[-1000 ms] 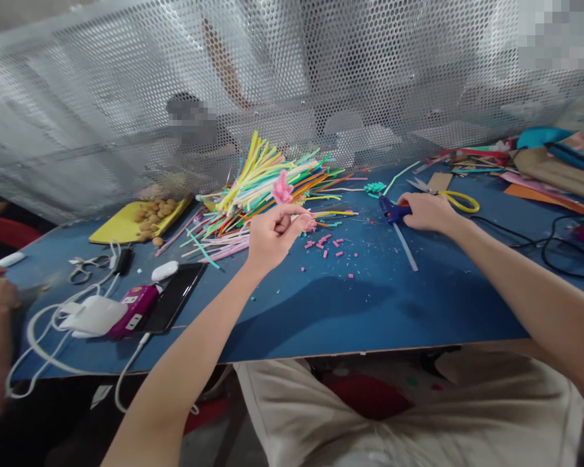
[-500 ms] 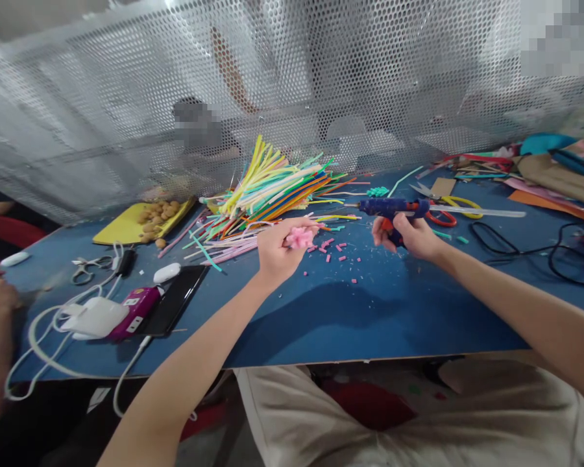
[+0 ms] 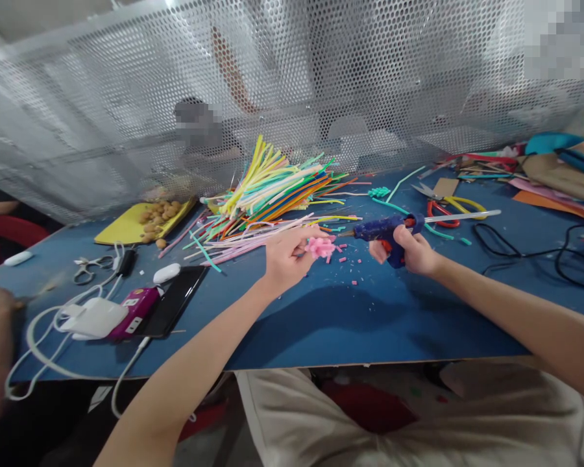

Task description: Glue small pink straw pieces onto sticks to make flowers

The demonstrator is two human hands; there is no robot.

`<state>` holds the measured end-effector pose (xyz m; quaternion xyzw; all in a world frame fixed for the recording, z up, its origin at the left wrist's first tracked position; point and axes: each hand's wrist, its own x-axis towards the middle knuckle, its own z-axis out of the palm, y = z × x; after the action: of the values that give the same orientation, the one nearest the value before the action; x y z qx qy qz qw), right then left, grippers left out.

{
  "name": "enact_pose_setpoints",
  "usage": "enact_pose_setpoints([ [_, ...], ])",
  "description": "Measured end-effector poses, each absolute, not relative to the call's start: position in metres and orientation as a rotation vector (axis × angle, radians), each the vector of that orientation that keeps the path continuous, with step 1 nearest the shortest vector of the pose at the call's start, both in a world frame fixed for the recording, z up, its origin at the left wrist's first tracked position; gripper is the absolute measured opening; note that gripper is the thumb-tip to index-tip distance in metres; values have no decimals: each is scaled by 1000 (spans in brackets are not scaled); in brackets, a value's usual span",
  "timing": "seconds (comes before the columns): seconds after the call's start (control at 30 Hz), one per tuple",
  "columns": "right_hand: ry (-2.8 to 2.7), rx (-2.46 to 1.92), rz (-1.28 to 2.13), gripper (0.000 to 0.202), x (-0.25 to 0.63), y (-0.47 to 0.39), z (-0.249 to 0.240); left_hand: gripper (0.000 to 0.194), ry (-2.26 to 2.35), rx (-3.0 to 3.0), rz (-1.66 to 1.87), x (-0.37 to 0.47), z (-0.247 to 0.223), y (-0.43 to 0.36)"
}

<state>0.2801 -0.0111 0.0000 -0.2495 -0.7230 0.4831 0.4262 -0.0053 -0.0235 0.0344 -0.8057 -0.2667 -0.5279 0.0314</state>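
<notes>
"So, which way does the glue gun (image 3: pixel 382 230) point?"

"Left, nozzle first, its tip just beside the pink piece (image 3: pixel 320 247); I can't tell whether they touch. It's held above the tabletop (image 3: pixel 316 331), lying nearly level across the view. The clear glue stick (image 3: pixel 472 215) runs out behind it to the right, its end slightly higher in view."

"And the hands?"

"The right hand (image 3: pixel 403 250) has its fingers wrapped around the handle. The left hand (image 3: pixel 289 256) pinches the pink piece, which juts right towards the nozzle."

"What's around them?"

"A heap of coloured strips (image 3: pixel 272 185) lies behind the left hand, and small pink bits (image 3: pixel 342 260) are scattered beneath. Beyond the gun are the scissors (image 3: pixel 450 202); the glue stick crosses in front of their handles, partly blocking them."

"Anything different?"

"Half a second ago nozzle and piece were well apart. Now the piece has shifted right and the gun left, its nozzle lower."
</notes>
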Motion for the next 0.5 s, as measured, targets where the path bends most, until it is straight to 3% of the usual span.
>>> enact_pose_setpoints([
  [0.5, -1832, -562, 1150, 71, 279, -16, 6, 15, -722, -2497, -1664, -3, 32, -22],
])
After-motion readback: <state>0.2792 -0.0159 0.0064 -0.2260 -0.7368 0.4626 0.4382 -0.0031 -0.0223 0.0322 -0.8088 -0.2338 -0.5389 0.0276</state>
